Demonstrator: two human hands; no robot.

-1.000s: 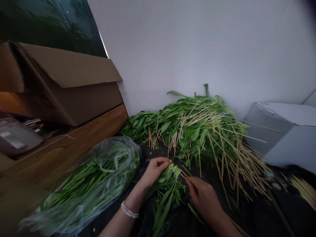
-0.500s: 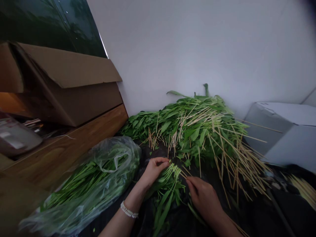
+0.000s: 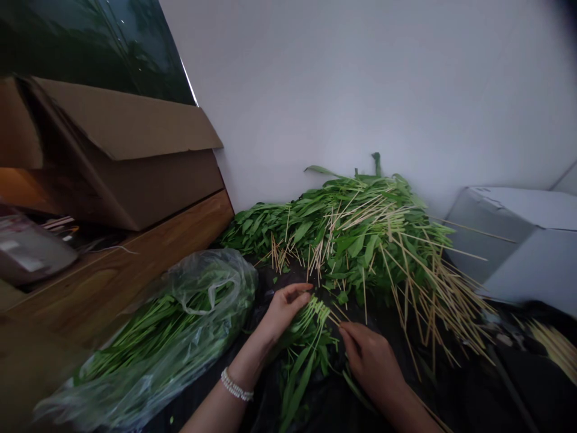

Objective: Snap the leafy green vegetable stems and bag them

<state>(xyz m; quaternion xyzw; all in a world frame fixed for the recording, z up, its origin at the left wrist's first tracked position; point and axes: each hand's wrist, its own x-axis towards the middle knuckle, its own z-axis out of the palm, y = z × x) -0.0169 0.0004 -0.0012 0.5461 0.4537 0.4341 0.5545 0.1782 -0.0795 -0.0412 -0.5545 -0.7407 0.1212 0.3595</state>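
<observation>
My left hand (image 3: 283, 310) is closed around the cut ends of a small bundle of green leafy stems (image 3: 303, 346) lying on black sheeting. A bead bracelet circles that wrist. My right hand (image 3: 369, 355) sits just right of the bundle with its fingers pinched on a thin wooden skewer (image 3: 334, 317) whose tip points into the stem ends. Right behind both hands rises a big pile of skewered greens (image 3: 360, 234) with many skewers sticking out.
A clear plastic bag of green stems (image 3: 171, 331) lies to the left. A wooden ledge (image 3: 135, 258) carries an open cardboard box (image 3: 121, 150). A white box (image 3: 518, 240) stands at the right, and a white wall rises behind the pile.
Almost nothing differs: my left fingers have shifted slightly on the stem ends, and my right hand keeps its place at the skewer.
</observation>
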